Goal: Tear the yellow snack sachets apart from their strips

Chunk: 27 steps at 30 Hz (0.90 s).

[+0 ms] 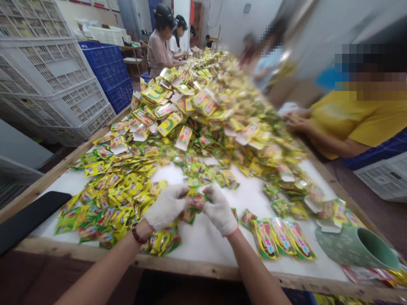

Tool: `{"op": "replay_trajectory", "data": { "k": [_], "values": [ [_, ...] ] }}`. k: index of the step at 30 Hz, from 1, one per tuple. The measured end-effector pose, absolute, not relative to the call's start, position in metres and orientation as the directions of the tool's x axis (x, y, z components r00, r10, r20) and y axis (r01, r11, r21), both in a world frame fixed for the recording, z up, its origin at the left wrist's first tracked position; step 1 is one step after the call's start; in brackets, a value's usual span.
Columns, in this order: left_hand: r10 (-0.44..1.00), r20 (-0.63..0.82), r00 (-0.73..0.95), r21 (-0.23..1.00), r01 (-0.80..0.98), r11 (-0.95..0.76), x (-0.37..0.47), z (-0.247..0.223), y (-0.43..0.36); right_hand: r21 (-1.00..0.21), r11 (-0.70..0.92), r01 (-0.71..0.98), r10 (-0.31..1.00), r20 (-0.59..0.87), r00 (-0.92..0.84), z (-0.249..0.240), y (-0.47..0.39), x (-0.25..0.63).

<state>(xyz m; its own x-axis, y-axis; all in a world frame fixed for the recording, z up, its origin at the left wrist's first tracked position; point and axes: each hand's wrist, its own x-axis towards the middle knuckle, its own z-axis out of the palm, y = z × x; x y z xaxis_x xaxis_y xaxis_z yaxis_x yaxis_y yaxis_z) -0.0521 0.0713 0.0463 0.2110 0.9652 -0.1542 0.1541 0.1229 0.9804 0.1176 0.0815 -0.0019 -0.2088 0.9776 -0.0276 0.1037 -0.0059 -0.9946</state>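
Both my hands wear white knit gloves and meet over the near middle of the table. Between them is a small green-and-red candy packet (pixel 194 200), pinched by the fingers of my left hand (pixel 168 206) and my right hand (pixel 220 209). The gloves cover part of it. Left of my left hand lies a heap of small yellow and green packets (pixel 111 212). To the right of my right hand, three flat yellow boxes (pixel 281 238) lie side by side, with a loose small packet (pixel 247 218) near them.
A large pile of yellow boxes and packets (pixel 203 110) runs along the wood-edged table (pixel 203 269). A dark phone-like slab (pixel 34 216) lies at left, a green cup (pixel 356 245) at right. Crates (pixel 47 76) are stacked left. A co-worker in yellow (pixel 359 118) sits right; others work farther back.
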Motion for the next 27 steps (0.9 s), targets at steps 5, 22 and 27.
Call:
{"op": "replay_trajectory", "data": {
  "k": [5,22,27],
  "values": [
    [0.945,-0.108,0.308,0.993,0.072,0.090,-0.051,0.045,0.089,-0.998,-0.060,-0.015,0.971,-0.055,-0.232,0.006,0.084,0.116],
    [0.987,0.145,-0.064,0.260,0.965,0.024,-0.063,0.060,0.266,-0.971,-0.233,-0.044,0.967,-0.227,-0.117,0.005,0.095,0.102],
    [0.968,0.175,0.182,0.020,0.982,-0.188,-0.069,0.059,0.264,-0.960,-0.271,-0.063,0.960,-0.265,-0.092,0.002,0.097,0.098]
  ]
}}
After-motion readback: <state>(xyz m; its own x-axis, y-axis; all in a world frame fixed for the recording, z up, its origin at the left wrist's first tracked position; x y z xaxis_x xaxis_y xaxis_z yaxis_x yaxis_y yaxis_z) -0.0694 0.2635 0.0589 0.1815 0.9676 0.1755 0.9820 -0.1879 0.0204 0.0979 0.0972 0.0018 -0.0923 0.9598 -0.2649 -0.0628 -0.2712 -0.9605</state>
